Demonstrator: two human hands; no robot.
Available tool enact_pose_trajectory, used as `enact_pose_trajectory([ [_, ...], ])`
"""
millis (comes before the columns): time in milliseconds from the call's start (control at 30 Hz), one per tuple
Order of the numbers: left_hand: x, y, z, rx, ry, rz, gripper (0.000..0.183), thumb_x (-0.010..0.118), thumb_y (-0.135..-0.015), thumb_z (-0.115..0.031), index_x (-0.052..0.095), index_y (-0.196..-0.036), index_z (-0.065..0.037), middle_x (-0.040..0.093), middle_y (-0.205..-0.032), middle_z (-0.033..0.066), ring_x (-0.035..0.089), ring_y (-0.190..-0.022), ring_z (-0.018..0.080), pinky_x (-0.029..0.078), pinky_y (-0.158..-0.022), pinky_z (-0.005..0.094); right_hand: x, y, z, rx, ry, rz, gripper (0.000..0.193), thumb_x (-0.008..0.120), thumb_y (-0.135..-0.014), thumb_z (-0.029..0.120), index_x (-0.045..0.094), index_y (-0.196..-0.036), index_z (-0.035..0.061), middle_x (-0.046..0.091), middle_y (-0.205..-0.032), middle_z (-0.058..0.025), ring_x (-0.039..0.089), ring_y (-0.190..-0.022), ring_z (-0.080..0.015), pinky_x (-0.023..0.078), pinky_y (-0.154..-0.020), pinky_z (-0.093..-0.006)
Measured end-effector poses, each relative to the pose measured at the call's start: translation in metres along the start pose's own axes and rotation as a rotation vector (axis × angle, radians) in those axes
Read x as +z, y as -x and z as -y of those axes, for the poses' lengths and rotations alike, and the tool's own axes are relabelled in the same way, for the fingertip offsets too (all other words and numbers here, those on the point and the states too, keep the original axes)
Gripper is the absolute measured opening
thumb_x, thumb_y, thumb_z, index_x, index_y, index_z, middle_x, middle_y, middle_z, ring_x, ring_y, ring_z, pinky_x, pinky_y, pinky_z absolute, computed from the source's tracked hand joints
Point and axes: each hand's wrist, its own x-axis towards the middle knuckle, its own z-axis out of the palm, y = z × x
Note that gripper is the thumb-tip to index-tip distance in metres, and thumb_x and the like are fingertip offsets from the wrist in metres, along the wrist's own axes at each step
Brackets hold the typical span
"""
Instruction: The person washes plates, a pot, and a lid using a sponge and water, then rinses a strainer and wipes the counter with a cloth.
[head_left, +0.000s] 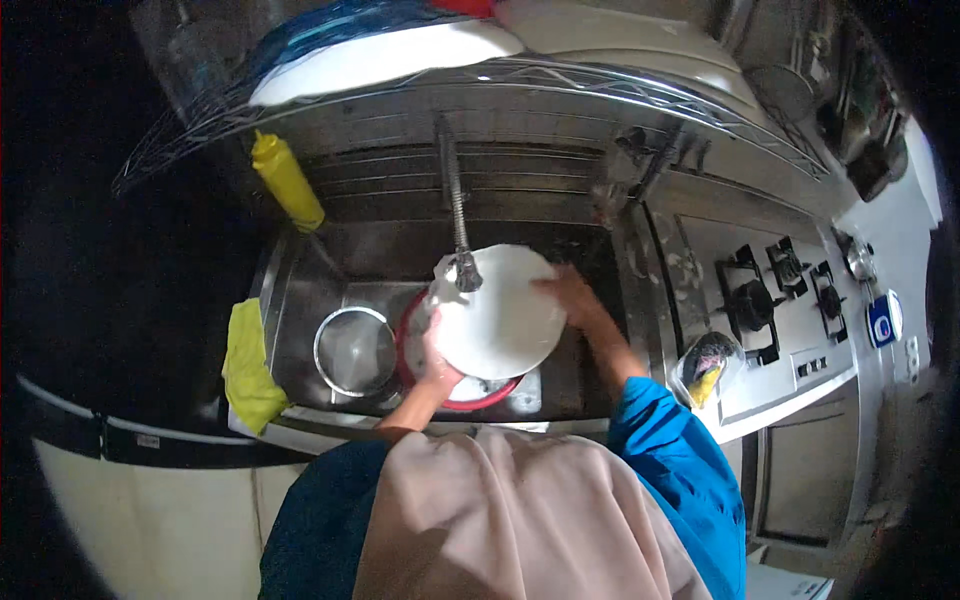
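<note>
A round white plate (505,325) is tilted up in front of me over the sink (585,370), right by the spray head of the faucet (466,272). My left hand (437,352) is closed on its left rim, thumb on the front face. On the plate's right rim is my right hand (570,298), its fingers lapping over the face and slightly blurred. Beneath the plate stands a red basin (478,404), mostly hidden, with pale suds or water in it. Left of the basin, a round metal strainer or bowl (355,352) rests in the sink.
A yellow squeeze bottle (287,182) stands behind the sink's left corner. Over the left edge hangs a yellow-green cloth (248,365). To the right are a clear container (707,369) and a gas stove (755,305). A wire shelf (540,68) with large dishes spans above.
</note>
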Motion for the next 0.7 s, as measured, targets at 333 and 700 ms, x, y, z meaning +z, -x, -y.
enact_pose_trajectory([
  [333, -0.011, -0.068, 0.001, -0.478, -0.313, 0.023, 0.062, 0.040, -0.081, -0.049, 0.037, -0.114, 0.003, 0.044, -0.114, 0.0205, 0.046, -0.103, 0.0340, 0.035, -0.089, 0.0442, -0.014, 0.038, 0.061, -0.505, 1.086, -0.090, 0.033, 0.052, -0.070, 0.011, 0.055, -0.102, 0.0037, 0.058, -0.086, -0.0165, 0.058, -0.075, -0.0295, 0.046, -0.067, -0.0389],
  [700, -0.023, -0.020, -0.041, -0.086, -0.159, -0.095, 0.042, 0.038, -0.087, -0.032, 0.040, -0.116, -0.001, 0.050, -0.109, 0.0147, 0.048, -0.101, 0.0256, 0.037, -0.089, 0.0413, 0.060, 0.069, 0.039, -0.974, 0.804, 0.209, 0.045, 0.049, -0.077, 0.024, 0.039, -0.116, 0.0036, 0.040, -0.117, -0.0152, 0.037, -0.109, -0.0308, 0.028, -0.093, -0.0431],
])
